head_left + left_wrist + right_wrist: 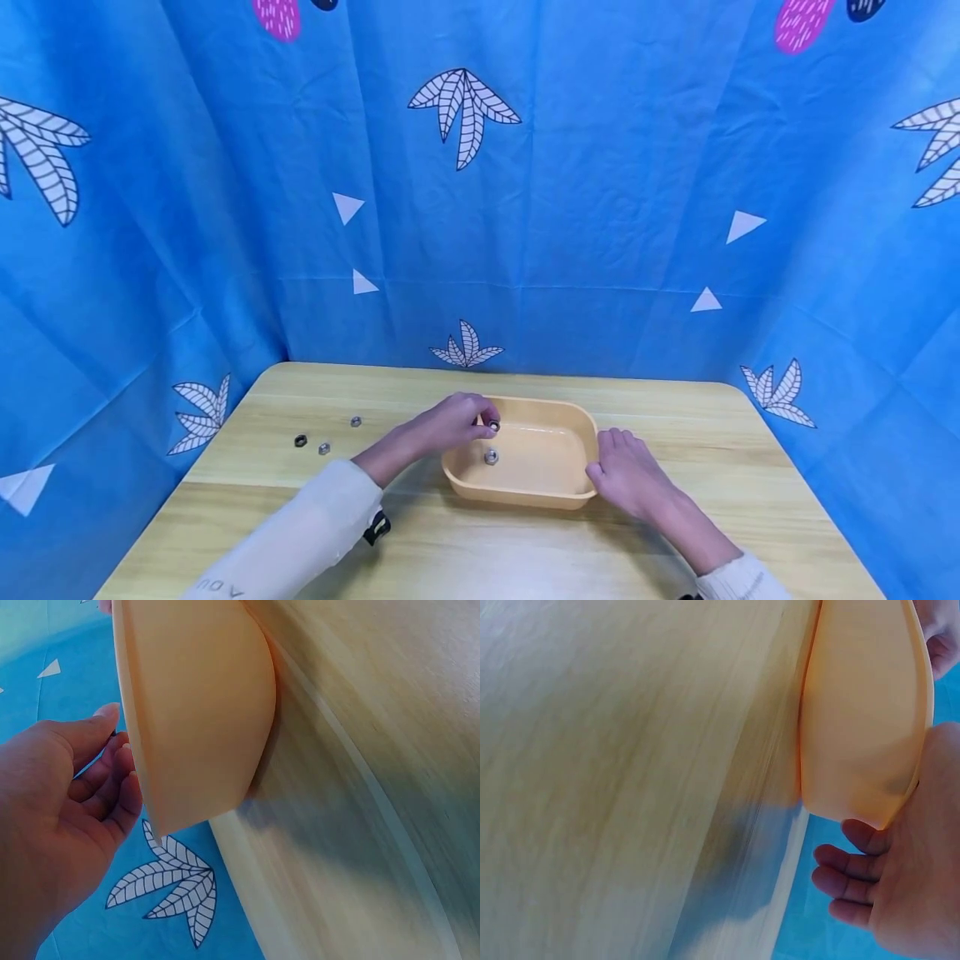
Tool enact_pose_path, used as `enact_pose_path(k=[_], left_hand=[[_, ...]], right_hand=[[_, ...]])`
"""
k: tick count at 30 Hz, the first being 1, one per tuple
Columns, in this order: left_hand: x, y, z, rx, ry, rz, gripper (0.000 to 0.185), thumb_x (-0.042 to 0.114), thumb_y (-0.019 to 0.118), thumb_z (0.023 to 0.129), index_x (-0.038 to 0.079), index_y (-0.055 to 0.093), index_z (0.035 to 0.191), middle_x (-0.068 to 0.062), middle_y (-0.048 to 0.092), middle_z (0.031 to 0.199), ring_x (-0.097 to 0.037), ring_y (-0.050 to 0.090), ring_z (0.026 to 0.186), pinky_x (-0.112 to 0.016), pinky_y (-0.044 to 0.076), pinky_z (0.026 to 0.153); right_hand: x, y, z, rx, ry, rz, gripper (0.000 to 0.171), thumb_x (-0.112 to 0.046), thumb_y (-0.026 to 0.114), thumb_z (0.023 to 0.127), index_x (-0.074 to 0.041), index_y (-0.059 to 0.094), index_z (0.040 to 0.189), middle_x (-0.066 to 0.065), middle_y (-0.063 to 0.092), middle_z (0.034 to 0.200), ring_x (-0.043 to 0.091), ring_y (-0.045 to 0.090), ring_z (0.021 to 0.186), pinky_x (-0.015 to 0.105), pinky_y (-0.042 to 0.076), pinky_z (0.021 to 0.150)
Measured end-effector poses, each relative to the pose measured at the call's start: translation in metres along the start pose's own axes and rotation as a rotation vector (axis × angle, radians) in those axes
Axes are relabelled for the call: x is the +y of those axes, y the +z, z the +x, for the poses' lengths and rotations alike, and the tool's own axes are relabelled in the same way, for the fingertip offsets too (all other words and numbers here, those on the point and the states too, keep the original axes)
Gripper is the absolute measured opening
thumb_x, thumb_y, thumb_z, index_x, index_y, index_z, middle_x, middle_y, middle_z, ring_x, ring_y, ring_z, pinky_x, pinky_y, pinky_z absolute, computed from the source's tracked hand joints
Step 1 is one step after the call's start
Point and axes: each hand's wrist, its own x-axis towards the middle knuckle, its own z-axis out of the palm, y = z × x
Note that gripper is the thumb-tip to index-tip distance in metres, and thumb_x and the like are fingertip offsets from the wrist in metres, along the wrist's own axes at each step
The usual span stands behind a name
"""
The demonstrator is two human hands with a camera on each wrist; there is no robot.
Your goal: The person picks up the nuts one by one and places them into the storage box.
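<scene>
A shallow orange plastic tray point(540, 487) stands on the wooden table. Over its left end my left hand point(453, 421) pinches a small metal nut point(493, 425) between thumb and fingertips. In the left wrist view the tray wall point(199, 712) stands beside those fingers, and the nut is mostly hidden. Another nut point(491, 457) lies on the tray floor just below. At the opposite end my right hand point(630, 471) grips the tray's rim, with its fingers point(847, 862) curled at the outer end wall.
Left of the tray, on the table point(712, 450), lie a dark nut point(301, 440) and two silvery nuts, one nearer point(324, 448) and one farther back point(356, 422). A blue patterned curtain point(600, 208) hangs behind the table and along both sides.
</scene>
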Motion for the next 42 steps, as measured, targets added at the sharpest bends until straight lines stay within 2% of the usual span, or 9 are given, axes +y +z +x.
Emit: enact_pose_path(k=[10,16,19,25,34,42], left_hand=[[0.003,0.007,0.007,-0.03,-0.002,0.005,0.019,0.014,0.073,0.097,0.006,0.074,0.113,-0.001,0.075,0.103,-0.006,0.066,0.091,-0.018,0.056,0.083],[0.006,0.012,0.012,-0.065,-0.044,-0.003,0.017,0.016,0.074,0.097,0.008,0.074,0.112,0.001,0.074,0.103,-0.005,0.063,0.09,-0.02,0.056,0.085],[0.009,0.013,0.014,-0.076,-0.058,0.033,0.015,0.018,0.074,0.097,0.011,0.074,0.11,0.004,0.072,0.101,-0.004,0.061,0.09,-0.022,0.055,0.087],[0.012,0.02,0.015,-0.097,-0.044,0.134,0.011,0.019,0.075,0.096,0.013,0.075,0.106,0.007,0.07,0.097,-0.003,0.059,0.088,-0.023,0.053,0.088],[0.017,0.03,0.021,-0.179,-0.045,0.151,0.011,0.02,0.078,0.093,0.015,0.076,0.103,0.011,0.066,0.087,-0.002,0.056,0.08,-0.019,0.05,0.08],[0.021,0.035,0.027,-0.226,-0.027,0.235,0.004,0.018,0.078,0.092,0.017,0.074,0.091,0.012,0.062,0.079,-0.003,0.053,0.074,-0.017,0.046,0.071]], right_hand=[[-0.002,0.001,0.002,0.0,-0.004,-0.014,0.026,-0.02,0.055,0.095,0.002,0.057,0.108,0.008,0.053,0.093,0.025,0.046,0.089,0.045,0.043,0.087],[-0.001,0.0,0.001,-0.002,0.002,-0.018,0.026,-0.02,0.055,0.095,0.002,0.056,0.108,0.009,0.054,0.095,0.025,0.046,0.09,0.045,0.043,0.086],[0.0,0.0,0.001,0.004,-0.002,-0.02,0.025,-0.02,0.055,0.095,0.001,0.056,0.107,0.009,0.053,0.093,0.025,0.046,0.089,0.044,0.042,0.085],[0.0,0.001,0.001,0.009,-0.01,-0.025,0.024,-0.02,0.055,0.095,0.001,0.056,0.106,0.008,0.051,0.091,0.024,0.044,0.087,0.041,0.041,0.083],[-0.001,0.001,0.0,0.001,-0.003,-0.019,0.03,-0.021,0.055,0.096,0.004,0.057,0.112,0.01,0.055,0.096,0.025,0.047,0.091,0.046,0.043,0.087],[-0.001,0.003,0.001,0.041,-0.009,-0.033,0.02,-0.02,0.057,0.094,-0.001,0.057,0.1,0.006,0.051,0.087,0.024,0.046,0.085,0.044,0.044,0.084]])
